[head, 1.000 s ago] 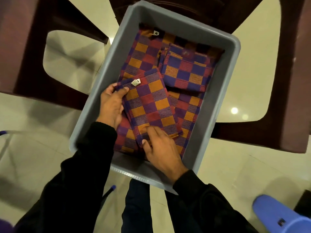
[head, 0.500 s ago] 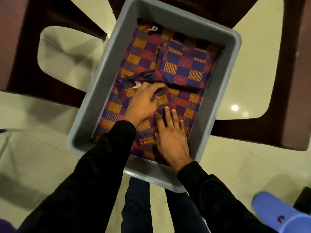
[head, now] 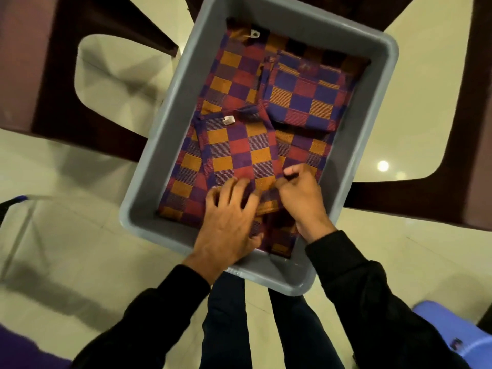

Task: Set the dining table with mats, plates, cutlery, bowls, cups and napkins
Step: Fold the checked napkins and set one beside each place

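Grey bin (head: pixel 170 145) sits centre frame, on what looks like a dark chair (head: pixel 53 83), floor (head: pixel 66 249) visible around it. Inside: checked cloths in orange, red and purple. Can't tell mats from napkins by sight. One large piece (head: pixel 234 73) lines the bottom. A folded cloth (head: pixel 303 99) lies upper right in the bin. A second folded cloth (head: pixel 239 150), white tag at its top edge, lies centre, overlapping the liner.

Left hand (head: pixel 226 219) is at the near end of the bin, fingers spread and bent, tips pressing on the near edge of the centre cloth; thumb sits toward the bin's near wall. Whether it has any layer pinched, I can't tell. Right hand (head: pixel 300 198) is just beside it, fingers curled, pinching the near right corner of the same cloth.

Judgement on handling: soft woven fabric, light, no stiffness, not fragile, not slippery. It'll droop and unfold if lifted by one corner. Folded layers can separate, so a pinch may catch only the top ply, or drag the liner up with it. Best hold: both near corners, thumb under all layers, fingers on top, then lift flat. Alternative is sliding a flat hand under the whole fold.

Step in hand looks like picking the centre cloth out of the bin. Task is early; no counter in view.
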